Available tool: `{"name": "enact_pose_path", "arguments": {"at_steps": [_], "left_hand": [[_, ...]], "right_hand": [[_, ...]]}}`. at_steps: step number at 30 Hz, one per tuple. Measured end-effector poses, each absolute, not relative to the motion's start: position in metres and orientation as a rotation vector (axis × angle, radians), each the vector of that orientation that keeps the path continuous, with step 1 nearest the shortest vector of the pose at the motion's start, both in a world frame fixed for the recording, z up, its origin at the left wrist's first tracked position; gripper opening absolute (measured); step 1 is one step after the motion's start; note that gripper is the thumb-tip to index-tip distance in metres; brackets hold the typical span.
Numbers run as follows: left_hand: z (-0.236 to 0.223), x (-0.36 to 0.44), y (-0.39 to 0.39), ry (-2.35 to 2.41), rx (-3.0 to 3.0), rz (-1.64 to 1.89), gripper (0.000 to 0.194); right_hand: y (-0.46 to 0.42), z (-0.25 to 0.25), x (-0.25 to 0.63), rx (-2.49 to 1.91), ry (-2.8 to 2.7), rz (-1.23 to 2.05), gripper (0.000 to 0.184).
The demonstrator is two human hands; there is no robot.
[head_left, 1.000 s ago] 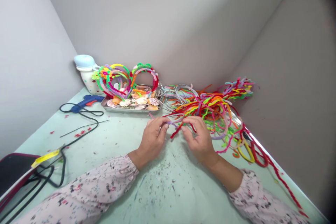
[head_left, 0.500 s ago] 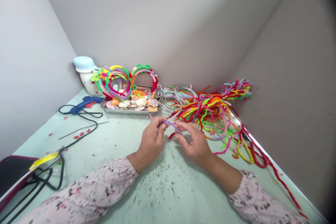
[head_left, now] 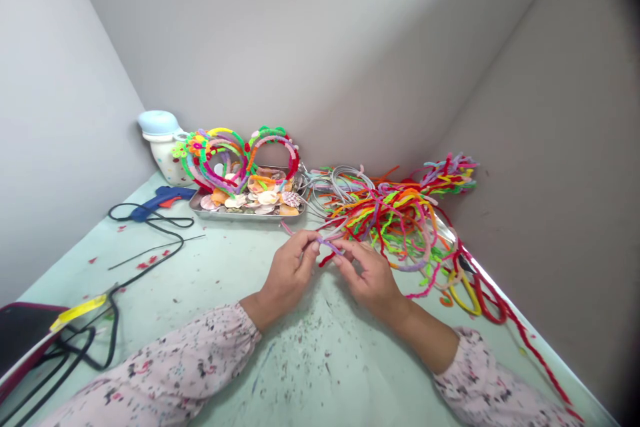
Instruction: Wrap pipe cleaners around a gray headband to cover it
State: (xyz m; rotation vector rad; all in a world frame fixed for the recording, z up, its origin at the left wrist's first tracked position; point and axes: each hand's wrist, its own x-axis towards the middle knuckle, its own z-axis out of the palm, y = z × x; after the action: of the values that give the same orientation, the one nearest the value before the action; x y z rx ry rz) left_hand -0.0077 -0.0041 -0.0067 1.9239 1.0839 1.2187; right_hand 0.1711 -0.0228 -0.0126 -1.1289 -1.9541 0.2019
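Observation:
Between my two hands stretches a purple pipe cleaner (head_left: 330,246), held just above the table. My left hand (head_left: 293,270) pinches one part of it between thumb and forefinger. On the other side my right hand (head_left: 369,275) pinches it with thumb and forefinger too. The fingers hide the gripped parts. A short red pipe cleaner end (head_left: 327,259) shows under the purple one, close to my right fingertips. Just behind my hands lies a big heap of pipe cleaners (head_left: 400,213) in many colours.
At the back stands a metal tray (head_left: 245,215) of seashells (head_left: 267,197), with fuzzy headbands (head_left: 220,160) on it. Left of it are a white jar (head_left: 167,157) with a blue lid and a blue glue gun (head_left: 153,203) with a black cord (head_left: 175,247). Yellow-handled scissors (head_left: 465,293) lie right.
The purple strand between my hands looks shorter and straighter, and my fingertips sit slightly lower in view. Both hands keep their pinch. The whole view has shifted slightly.

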Motion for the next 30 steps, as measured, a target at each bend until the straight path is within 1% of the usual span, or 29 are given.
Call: {"name": "enact_pose_path", "arguments": {"at_steps": [5, 13, 21, 30], "left_hand": [[-0.0053, -0.0062, -0.0035, 1.09, 1.937, 1.215, 0.017], [-0.004, -0.0051, -0.0029, 1.092, 1.991, 1.241, 0.016], [-0.0042, -0.0062, -0.0017, 1.107, 1.97, 1.247, 0.017], [-0.005, -0.0056, -0.0035, 1.039, 1.989, 1.212, 0.016]], "right_hand": [[-0.0215, -0.0116, 0.1712, -1.129, -1.995, 0.226, 0.018], [-0.0222, -0.0063, 0.1705, -1.042, -2.031, 0.287, 0.019], [-0.022, -0.008, 0.1755, -0.937, -2.037, 0.386, 0.025], [-0.0208, -0.0099, 0.1731, -1.026, -1.979, 0.273, 0.017]]}}
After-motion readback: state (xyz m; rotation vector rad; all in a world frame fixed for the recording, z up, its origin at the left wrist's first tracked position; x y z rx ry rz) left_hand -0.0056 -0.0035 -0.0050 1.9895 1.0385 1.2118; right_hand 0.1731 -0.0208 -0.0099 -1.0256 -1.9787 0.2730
